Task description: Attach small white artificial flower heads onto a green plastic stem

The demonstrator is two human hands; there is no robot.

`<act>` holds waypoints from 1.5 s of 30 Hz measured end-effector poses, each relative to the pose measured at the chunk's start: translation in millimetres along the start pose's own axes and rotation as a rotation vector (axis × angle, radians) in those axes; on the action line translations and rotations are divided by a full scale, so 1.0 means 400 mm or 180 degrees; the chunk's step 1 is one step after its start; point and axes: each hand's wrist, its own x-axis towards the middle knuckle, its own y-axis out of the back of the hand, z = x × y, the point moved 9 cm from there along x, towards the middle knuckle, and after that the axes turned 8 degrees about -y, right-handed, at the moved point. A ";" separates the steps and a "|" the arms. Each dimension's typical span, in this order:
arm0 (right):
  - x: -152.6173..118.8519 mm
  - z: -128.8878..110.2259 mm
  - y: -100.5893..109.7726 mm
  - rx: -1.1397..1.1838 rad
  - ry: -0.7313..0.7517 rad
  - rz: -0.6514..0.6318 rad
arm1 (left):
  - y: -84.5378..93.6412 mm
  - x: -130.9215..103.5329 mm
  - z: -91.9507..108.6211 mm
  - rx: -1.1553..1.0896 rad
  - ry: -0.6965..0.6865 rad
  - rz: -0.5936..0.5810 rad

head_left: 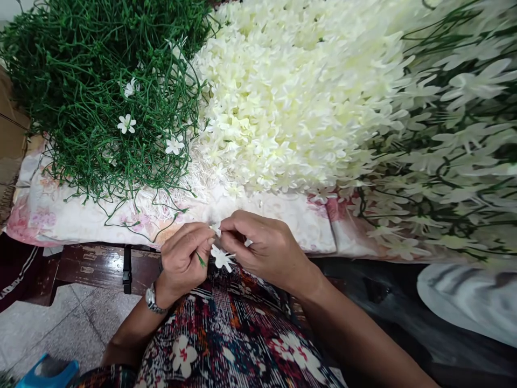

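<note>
My left hand (183, 260) is closed in a pinch on a green plastic stem (201, 261), whose tip shows below the fingers. Close beside it, the pinched fingers of my right hand (269, 249) hold a small white artificial flower (216, 230) between the two hands. Just below the fingertips hangs another white flower (222, 258); I cannot tell whether it is joined to the stem. In front of my hands lie a heap of green plastic stems (100, 91) on the left and a large pile of cream-white flower heads (291, 102) in the middle.
A padded floral cloth (283, 215) covers the work surface. Finished-looking white flower sprays (456, 151) overhang its right side. A cardboard box (10, 140) stands at the left edge. Below are a dark wooden bench (99, 264) and a blue plastic object (50, 372).
</note>
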 end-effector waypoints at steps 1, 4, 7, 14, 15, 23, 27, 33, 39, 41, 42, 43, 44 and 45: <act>-0.001 -0.003 -0.002 -0.0029 0.0053 -0.0019 | 0.000 0.000 -0.005 -0.0139 0.0075 -0.0002; -0.005 -0.008 -0.013 -0.0194 0.0178 -0.0122 | -0.002 -0.010 -0.035 -0.0602 0.0530 0.0076; -0.008 -0.015 -0.020 -0.0382 0.0281 -0.0195 | -0.009 -0.031 -0.072 -0.0885 0.1081 0.0157; -0.017 -0.026 -0.034 -0.0835 0.0467 -0.0419 | -0.042 -0.057 -0.119 -0.1901 0.1920 0.0097; -0.018 -0.027 -0.036 -0.0869 0.0487 -0.0457 | -0.046 -0.057 -0.120 -0.2017 0.1961 0.0091; -0.014 -0.042 -0.025 -0.0849 0.0579 -0.0430 | -0.051 -0.056 -0.123 -0.2190 0.1924 0.0235; -0.010 -0.050 -0.014 -0.0362 0.0537 -0.0315 | -0.051 -0.057 -0.131 -0.2660 0.2162 0.0560; -0.011 -0.045 -0.019 -0.0086 0.0512 -0.0283 | -0.050 -0.057 -0.138 -0.2927 0.2463 0.0835; -0.019 -0.047 -0.005 -0.0110 0.0649 -0.0006 | -0.058 -0.061 -0.133 -0.2968 0.2515 0.0809; -0.017 -0.045 -0.004 -0.0034 0.0584 -0.0047 | -0.054 -0.063 -0.134 -0.2949 0.2478 0.0879; -0.015 -0.044 -0.004 0.0042 0.0532 -0.0094 | -0.051 -0.063 -0.135 -0.2915 0.2449 0.0913; -0.013 -0.042 -0.005 0.0120 0.0478 -0.0147 | -0.048 -0.063 -0.135 -0.2868 0.2419 0.0936; -0.012 -0.041 -0.005 0.0178 0.0434 -0.0185 | -0.045 -0.063 -0.136 -0.2815 0.2389 0.0946; -0.010 -0.041 -0.004 0.0205 0.0409 -0.0204 | -0.043 -0.063 -0.136 -0.2773 0.2362 0.0945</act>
